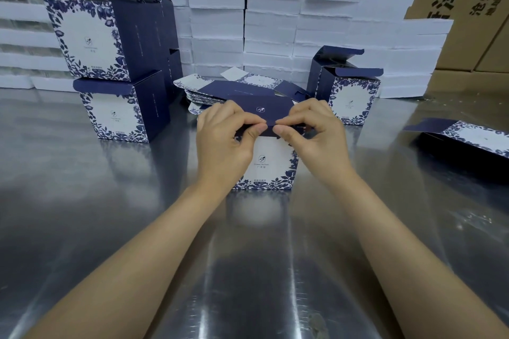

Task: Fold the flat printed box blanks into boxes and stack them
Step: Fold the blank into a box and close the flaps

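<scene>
Squarely at the centre of the steel table [115,215], your two hands work the top of one blue-and-white floral box [265,166], which stands upright on the metal just in front of you. Your left hand [223,143] and your right hand [312,133] sit side by side, fingertips almost meeting, each pinching the front edge of the dark blue lid flap [265,110] with curled fingers above and a thumb beneath. Directly behind the box lies a pile of flat blanks [217,92], fanned slightly, printed side up. To your left, two folded boxes are stacked, the upper box [85,36] resting on the lower box [115,115], with more dark blue boxes pressed behind them, lids raised. To your right, another folded box [349,96] stands with its top flaps open, and further right a partly formed box [468,140] lies on its side at the table's edge. White foam slabs [272,22] are stacked as a wall along the back, and brown cartons [468,8] printed with black characters rise at the far right.
</scene>
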The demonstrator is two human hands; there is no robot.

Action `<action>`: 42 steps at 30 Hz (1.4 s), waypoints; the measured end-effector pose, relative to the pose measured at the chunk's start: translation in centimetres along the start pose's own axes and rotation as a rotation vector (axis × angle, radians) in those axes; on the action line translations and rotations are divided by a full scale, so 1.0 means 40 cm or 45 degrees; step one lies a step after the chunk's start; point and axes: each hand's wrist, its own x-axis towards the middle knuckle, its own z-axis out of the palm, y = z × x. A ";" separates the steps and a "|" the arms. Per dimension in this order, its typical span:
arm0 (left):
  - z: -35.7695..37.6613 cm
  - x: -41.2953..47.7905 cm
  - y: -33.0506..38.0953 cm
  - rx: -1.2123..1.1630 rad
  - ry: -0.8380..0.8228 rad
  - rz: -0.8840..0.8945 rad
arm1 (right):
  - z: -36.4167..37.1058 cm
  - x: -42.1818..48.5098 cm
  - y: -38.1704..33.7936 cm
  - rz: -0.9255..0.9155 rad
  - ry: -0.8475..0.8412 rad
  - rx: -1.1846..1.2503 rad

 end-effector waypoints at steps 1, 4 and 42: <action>0.001 0.001 -0.001 -0.001 0.007 0.004 | 0.002 0.001 -0.001 0.014 0.008 0.029; 0.005 0.000 -0.002 0.011 0.035 0.020 | 0.007 0.001 -0.003 -0.006 0.045 0.020; -0.033 0.016 -0.037 -0.218 -0.082 0.011 | -0.039 0.005 0.015 0.077 -0.003 0.126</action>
